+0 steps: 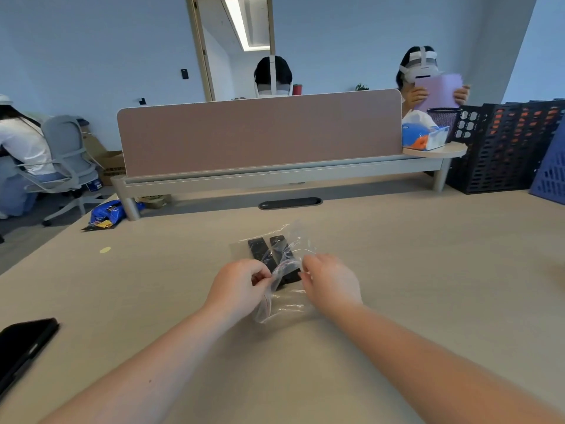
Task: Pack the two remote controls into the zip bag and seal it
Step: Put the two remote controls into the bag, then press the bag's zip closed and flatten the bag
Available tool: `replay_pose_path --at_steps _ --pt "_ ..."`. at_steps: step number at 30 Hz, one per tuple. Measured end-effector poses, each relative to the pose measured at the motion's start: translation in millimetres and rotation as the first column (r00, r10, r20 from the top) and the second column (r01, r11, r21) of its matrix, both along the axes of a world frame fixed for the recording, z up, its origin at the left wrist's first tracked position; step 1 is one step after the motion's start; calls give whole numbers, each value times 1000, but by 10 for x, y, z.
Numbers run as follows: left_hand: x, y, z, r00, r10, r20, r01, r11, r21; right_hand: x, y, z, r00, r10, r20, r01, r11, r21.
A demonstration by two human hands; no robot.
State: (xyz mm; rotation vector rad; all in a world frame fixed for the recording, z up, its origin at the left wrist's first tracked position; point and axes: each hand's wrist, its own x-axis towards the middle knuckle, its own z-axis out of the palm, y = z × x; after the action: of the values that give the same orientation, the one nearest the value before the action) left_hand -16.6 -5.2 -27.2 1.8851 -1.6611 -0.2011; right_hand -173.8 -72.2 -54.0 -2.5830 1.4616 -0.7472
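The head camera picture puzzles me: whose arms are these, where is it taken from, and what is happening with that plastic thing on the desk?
There is no machine here. A person wears a camera on the head, so you see their own bare arms reaching forward. On the desk lies a clear zip bag with two black remote controls side by side in it. The left hand pinches the bag's open end; the right hand touches it alongside. A dark phone-like object lies at the left edge.
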Motion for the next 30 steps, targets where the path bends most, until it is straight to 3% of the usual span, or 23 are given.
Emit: replay_pose_path --at_steps 2,7,10,15,17,19,22,27,30 --pt "-50 37 -29 998 30 56 -32 999 28 -116 5 29 998 -26 62 30 998 -58" --pt "-197 223 -212 985 43 168 -82 970 230 -239 -118 42 995 -95 -15 96 965 246" --pt "-221 305 -255 985 0 175 -51 957 285 -304 -138 11 993 -117 4 112 963 244" --pt "-156 385 -175 960 19 279 -73 981 181 -421 -94 66 982 -174 71 157 968 193" --pt "-90 390 -142 981 58 183 -79 991 108 -474 -97 100 979 -181 98 160 968 193" --pt "-39 389 -97 997 69 -30 -67 996 63 -525 -106 139 977 -161 143 130 970 205" --pt "8 371 -37 960 53 -275 -59 998 -12 -535 -112 169 977 -107 187 57 966 250" --pt "56 366 24 917 -47 -395 47 999 -11 -537 -137 238 955 -166 248 52 910 412" --pt "91 352 43 943 -70 -326 69 997 -15 -572 -155 267 951 -188 246 61 893 447"
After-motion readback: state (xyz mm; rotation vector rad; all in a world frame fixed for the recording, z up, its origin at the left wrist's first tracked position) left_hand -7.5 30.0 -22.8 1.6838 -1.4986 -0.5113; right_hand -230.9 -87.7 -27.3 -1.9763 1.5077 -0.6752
